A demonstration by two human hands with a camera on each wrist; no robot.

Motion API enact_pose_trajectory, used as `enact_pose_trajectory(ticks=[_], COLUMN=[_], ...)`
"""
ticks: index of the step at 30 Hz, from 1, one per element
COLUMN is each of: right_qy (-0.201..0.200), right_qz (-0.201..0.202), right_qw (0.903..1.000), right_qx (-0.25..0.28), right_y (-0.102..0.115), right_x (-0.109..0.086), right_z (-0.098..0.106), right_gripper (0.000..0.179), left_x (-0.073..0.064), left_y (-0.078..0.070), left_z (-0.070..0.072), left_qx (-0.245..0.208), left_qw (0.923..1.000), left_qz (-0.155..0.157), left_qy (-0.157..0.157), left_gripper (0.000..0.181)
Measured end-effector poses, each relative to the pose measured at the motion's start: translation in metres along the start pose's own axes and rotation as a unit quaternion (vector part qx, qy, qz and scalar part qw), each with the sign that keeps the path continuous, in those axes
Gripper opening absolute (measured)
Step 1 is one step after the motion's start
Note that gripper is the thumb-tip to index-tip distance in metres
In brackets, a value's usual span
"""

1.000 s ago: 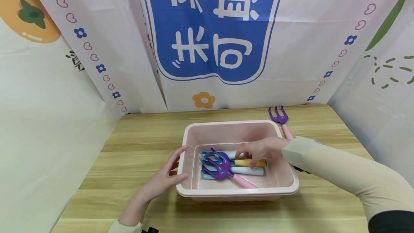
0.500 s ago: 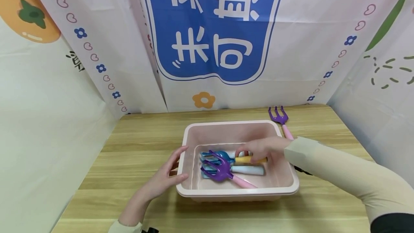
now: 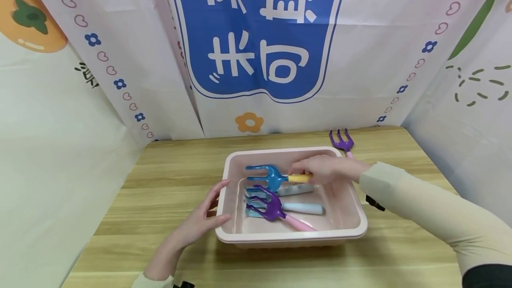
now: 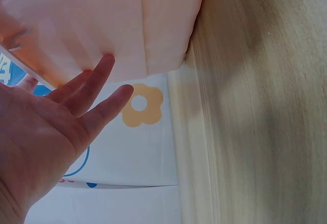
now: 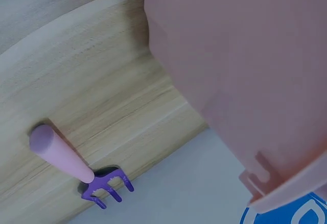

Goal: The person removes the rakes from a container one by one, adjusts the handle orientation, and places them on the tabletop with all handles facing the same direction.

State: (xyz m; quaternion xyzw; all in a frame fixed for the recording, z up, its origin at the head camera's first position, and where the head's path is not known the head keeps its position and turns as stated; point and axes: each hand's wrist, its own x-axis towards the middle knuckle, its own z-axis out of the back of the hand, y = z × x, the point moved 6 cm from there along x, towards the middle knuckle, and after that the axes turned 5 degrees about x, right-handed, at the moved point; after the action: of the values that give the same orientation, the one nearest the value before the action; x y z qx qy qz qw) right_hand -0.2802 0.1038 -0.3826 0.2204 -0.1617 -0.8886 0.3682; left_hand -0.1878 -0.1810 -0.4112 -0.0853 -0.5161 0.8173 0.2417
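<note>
A pale pink plastic bin (image 3: 288, 237) stands on the table with several toy garden forks inside. My right hand (image 3: 320, 169) reaches over its right side and grips the yellow handle of a blue garden fork (image 3: 274, 178), raised above the others with tines to the left. Below it lie a purple fork with a pink handle (image 3: 274, 208) and blue forks with pale handles (image 3: 306, 208). My left hand (image 3: 202, 217) rests against the bin's left side; in the left wrist view its extended fingers (image 4: 104, 71) touch the outer wall. The right wrist view hides the right hand behind the bin.
Another purple fork with a pink handle (image 5: 66, 157) lies on the wooden table (image 3: 176, 168) beyond the bin's right back corner. Printed white cloth (image 3: 372, 57) hangs behind the table and along both sides.
My right hand has lifted the blue fork with the yellow handle off the pile, toward the back of the bin. The left hand keeps its place at the bin; the head view has shifted slightly.
</note>
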Motion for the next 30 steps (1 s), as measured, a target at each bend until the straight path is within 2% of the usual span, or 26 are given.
enact_pose_trajectory(ticks=[4,13,19,24,30], right_qy=[-0.013,-0.043,-0.05,-0.075,-0.107], right_qz=[0.008,0.041,0.054,0.047,0.056], right_qw=[0.9998,0.9967,0.9927,0.9902,0.9863], right_qx=[-0.008,0.056,0.095,0.109,0.112], right_y=[0.002,0.01,0.017,0.018,0.013], right_x=[-0.003,-0.014,-0.03,-0.047,-0.067], right_z=[0.007,0.023,0.037,0.051,0.068], right_gripper=[0.05,0.055,0.055,0.053,0.051], left_x=[0.001,0.0,-0.001,-0.001,-0.001], left_y=[-0.001,0.0,0.0,-0.001,-0.001], left_z=[0.0,0.001,0.001,0.002,0.002], left_qx=[-0.002,0.004,0.007,0.009,0.009], left_qw=[1.0,1.0,1.0,1.0,0.9999], left_qz=[-0.004,0.004,0.0,-0.002,-0.009], left_qy=[0.003,0.006,0.004,0.001,0.002], left_gripper=[0.074,0.075,0.075,0.075,0.075])
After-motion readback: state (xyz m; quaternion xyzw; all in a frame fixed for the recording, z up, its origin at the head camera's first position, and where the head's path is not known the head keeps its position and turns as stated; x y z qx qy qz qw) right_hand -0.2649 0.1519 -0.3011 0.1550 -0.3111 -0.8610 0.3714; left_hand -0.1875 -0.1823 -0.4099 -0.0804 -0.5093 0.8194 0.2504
